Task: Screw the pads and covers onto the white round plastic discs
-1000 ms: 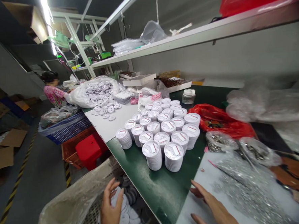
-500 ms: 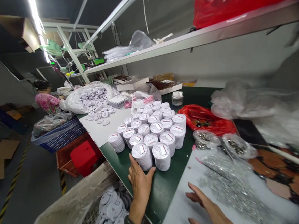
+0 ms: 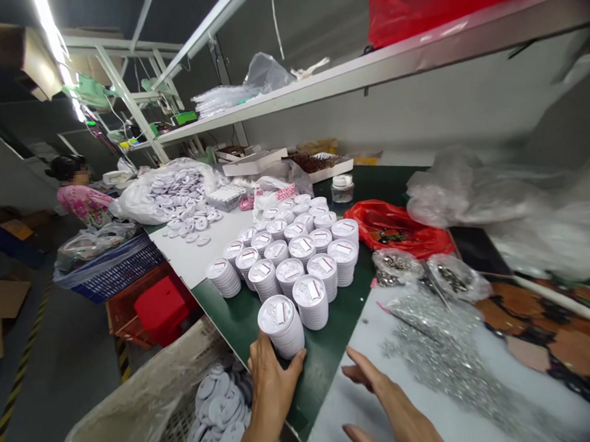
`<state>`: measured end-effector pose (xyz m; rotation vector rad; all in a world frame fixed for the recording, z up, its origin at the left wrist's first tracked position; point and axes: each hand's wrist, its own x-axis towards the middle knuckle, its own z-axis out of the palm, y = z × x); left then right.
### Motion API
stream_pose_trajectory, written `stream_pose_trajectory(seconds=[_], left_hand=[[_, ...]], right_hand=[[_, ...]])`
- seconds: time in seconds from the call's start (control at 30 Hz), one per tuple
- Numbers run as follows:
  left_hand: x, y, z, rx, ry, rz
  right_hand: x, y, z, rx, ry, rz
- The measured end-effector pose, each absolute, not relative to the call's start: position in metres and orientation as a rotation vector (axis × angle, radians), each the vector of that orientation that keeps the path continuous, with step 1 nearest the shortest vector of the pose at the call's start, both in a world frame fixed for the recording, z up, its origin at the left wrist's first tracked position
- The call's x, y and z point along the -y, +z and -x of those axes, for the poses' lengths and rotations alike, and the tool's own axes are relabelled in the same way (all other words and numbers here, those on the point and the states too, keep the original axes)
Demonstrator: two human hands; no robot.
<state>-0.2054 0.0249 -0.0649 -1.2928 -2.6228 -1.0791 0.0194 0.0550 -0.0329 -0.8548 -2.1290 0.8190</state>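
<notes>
- Loose discs fill the lined crate below the surface's edge.
- Your left grip is open, its palm against the nearest disc stack on the green surface.
- Your right grip is open, holding nothing, near silver pins.

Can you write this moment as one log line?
Left hand: touching white disc stack | right hand: open, near silver metal pieces
</notes>
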Motion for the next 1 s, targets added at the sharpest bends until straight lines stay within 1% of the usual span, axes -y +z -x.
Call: stream_pose_trajectory(seconds=[0.17, 0.47, 0.63, 1.0], left_hand=[[0.000, -0.073, 0.196, 2.587, -1.186, 1.411], [0.006, -0.074, 0.180, 2.533, -1.368, 1.547], [0.004, -0.075, 0.179, 2.501, -1.380, 1.568], [-0.002, -0.057, 0.172, 2.686, -1.264, 1.675]], right_hand=[[-0.061, -0.019, 0.018, 2.127, 0.834, 0.782], [-0.070, -0.008, 0.056, 2.131, 0.687, 0.846], [-0.070, -0.011, 0.055, 2.144, 0.673, 0.862], [-0.080, -0.012, 0.007, 2.003, 0.806, 1.055]])
